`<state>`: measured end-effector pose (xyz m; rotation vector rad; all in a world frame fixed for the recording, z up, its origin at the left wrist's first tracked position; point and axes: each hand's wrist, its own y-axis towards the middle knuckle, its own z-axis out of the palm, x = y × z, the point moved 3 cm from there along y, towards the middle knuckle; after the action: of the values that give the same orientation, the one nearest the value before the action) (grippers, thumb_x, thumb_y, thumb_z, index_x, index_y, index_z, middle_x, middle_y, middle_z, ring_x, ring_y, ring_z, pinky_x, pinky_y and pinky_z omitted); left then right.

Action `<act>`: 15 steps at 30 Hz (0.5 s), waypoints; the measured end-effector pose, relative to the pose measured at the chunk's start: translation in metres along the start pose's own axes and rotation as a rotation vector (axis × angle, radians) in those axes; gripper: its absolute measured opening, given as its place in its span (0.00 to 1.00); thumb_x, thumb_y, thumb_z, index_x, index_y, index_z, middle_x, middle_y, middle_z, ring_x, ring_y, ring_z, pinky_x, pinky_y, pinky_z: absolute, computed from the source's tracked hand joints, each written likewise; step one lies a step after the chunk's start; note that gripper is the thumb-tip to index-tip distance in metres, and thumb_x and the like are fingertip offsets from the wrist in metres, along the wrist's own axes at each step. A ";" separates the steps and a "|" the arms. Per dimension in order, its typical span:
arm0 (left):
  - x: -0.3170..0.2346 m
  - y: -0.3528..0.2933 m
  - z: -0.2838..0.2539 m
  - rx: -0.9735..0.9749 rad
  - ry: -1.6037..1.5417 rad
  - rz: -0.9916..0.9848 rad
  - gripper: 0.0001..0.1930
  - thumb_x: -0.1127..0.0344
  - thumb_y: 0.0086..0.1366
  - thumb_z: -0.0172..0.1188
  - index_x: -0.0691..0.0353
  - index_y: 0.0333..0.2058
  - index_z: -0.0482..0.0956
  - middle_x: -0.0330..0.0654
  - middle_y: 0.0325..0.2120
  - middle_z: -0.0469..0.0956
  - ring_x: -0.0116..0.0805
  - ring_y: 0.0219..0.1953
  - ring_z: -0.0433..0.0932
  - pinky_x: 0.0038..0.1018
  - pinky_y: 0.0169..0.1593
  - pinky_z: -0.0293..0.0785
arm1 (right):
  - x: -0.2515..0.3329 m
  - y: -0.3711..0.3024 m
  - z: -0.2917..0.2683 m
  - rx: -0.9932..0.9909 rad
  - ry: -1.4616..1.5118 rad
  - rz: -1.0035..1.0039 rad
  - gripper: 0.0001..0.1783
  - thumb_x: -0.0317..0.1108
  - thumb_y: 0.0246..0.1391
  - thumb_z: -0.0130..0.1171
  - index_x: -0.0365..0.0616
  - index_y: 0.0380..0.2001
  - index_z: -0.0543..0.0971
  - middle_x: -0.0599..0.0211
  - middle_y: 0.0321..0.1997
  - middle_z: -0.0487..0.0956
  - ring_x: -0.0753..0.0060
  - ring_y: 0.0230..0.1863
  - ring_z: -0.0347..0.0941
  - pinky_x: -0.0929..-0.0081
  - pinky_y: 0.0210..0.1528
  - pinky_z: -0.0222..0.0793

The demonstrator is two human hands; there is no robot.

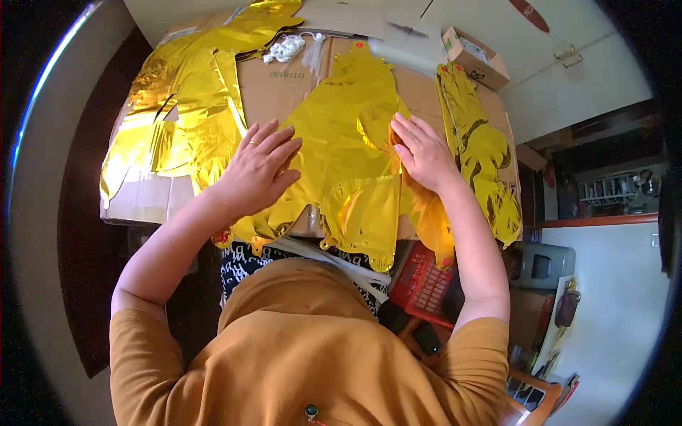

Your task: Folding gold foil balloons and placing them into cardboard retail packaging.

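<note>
A large flat gold foil balloon (330,135) lies across the cardboard in front of me, its lower tabs hanging past the near edge. My left hand (264,167) rests on its left side, fingers stretched out and holding nothing. Over at its right edge, my right hand (425,155) lies with fingers extended against the foil, where a darker orange-gold flap (428,213) shows under the wrist. Whether the right fingertips press the foil down or only touch it, I cannot tell.
A pile of gold foil (181,99) covers the left side, and a folded gold foil piece (483,153) lies at the right. White string (285,50) and a small open cardboard box (474,58) sit at the back. Below the right edge stands a red basket (423,280).
</note>
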<state>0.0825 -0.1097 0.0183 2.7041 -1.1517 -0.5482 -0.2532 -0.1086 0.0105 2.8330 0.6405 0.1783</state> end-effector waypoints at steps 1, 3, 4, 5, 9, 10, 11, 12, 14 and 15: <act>0.000 0.002 -0.002 0.002 -0.004 0.009 0.27 0.58 0.64 0.62 0.62 0.60 0.71 0.52 0.62 0.69 0.58 0.68 0.60 0.52 0.72 0.51 | -0.002 0.000 0.002 -0.003 0.004 0.000 0.26 0.41 0.63 0.55 0.46 0.63 0.72 0.66 0.69 0.70 0.52 0.67 0.65 0.55 0.66 0.63; 0.001 0.009 -0.007 0.004 -0.010 0.025 0.26 0.58 0.64 0.62 0.62 0.58 0.72 0.52 0.60 0.70 0.58 0.68 0.61 0.51 0.71 0.51 | -0.004 0.000 0.003 -0.010 0.005 -0.002 0.26 0.42 0.62 0.54 0.47 0.62 0.72 0.67 0.69 0.70 0.52 0.67 0.65 0.53 0.65 0.63; 0.002 0.011 -0.008 -0.011 -0.016 0.045 0.24 0.58 0.64 0.62 0.62 0.56 0.73 0.52 0.58 0.71 0.58 0.67 0.62 0.51 0.71 0.52 | -0.005 0.000 0.003 -0.013 0.002 -0.004 0.26 0.42 0.62 0.54 0.47 0.62 0.73 0.67 0.69 0.70 0.52 0.67 0.65 0.53 0.65 0.63; 0.003 0.011 -0.008 0.001 -0.015 0.041 0.24 0.58 0.64 0.62 0.62 0.56 0.74 0.53 0.58 0.71 0.58 0.66 0.62 0.51 0.71 0.52 | -0.004 0.000 0.003 -0.017 -0.001 -0.005 0.26 0.42 0.62 0.55 0.47 0.62 0.73 0.67 0.69 0.70 0.52 0.67 0.65 0.53 0.65 0.64; 0.001 0.021 -0.007 0.000 0.003 0.051 0.25 0.56 0.64 0.62 0.62 0.56 0.74 0.53 0.57 0.71 0.57 0.65 0.63 0.51 0.70 0.54 | -0.004 -0.002 0.002 -0.017 0.007 0.002 0.26 0.42 0.62 0.55 0.48 0.62 0.73 0.67 0.69 0.71 0.53 0.67 0.65 0.53 0.65 0.64; -0.003 0.026 -0.007 -0.007 0.006 0.061 0.25 0.55 0.64 0.63 0.62 0.56 0.74 0.54 0.57 0.71 0.57 0.65 0.64 0.50 0.70 0.54 | -0.003 -0.002 0.001 -0.013 0.002 0.006 0.26 0.41 0.62 0.56 0.48 0.62 0.73 0.66 0.69 0.71 0.53 0.67 0.65 0.55 0.66 0.64; -0.011 0.031 -0.007 -0.019 -0.055 0.066 0.24 0.54 0.64 0.62 0.62 0.55 0.75 0.54 0.57 0.72 0.56 0.65 0.64 0.51 0.70 0.54 | -0.002 -0.001 0.001 -0.008 -0.004 0.011 0.26 0.40 0.62 0.56 0.47 0.62 0.72 0.66 0.68 0.71 0.52 0.67 0.65 0.57 0.67 0.63; -0.023 0.039 -0.009 -0.033 -0.117 0.068 0.24 0.53 0.65 0.62 0.62 0.54 0.76 0.54 0.57 0.72 0.56 0.65 0.64 0.51 0.70 0.54 | -0.001 0.000 0.000 -0.003 -0.012 0.012 0.26 0.38 0.62 0.57 0.46 0.63 0.72 0.65 0.68 0.71 0.52 0.68 0.65 0.59 0.68 0.63; -0.050 0.059 -0.011 0.033 -0.263 0.088 0.31 0.45 0.64 0.61 0.61 0.58 0.73 0.55 0.60 0.69 0.55 0.66 0.63 0.52 0.70 0.53 | -0.001 0.000 0.000 -0.009 -0.019 0.016 0.26 0.38 0.62 0.57 0.47 0.62 0.72 0.65 0.68 0.71 0.52 0.67 0.66 0.59 0.68 0.64; -0.062 0.067 -0.004 0.015 -0.239 0.141 0.34 0.43 0.62 0.62 0.60 0.60 0.71 0.55 0.62 0.67 0.56 0.67 0.61 0.52 0.71 0.52 | -0.001 0.002 -0.001 -0.015 -0.023 0.011 0.26 0.38 0.62 0.57 0.47 0.62 0.73 0.65 0.68 0.72 0.52 0.67 0.66 0.59 0.68 0.64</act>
<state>0.0001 -0.1117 0.0569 2.5965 -1.3954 -0.8608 -0.2532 -0.1103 0.0116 2.8204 0.6165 0.1522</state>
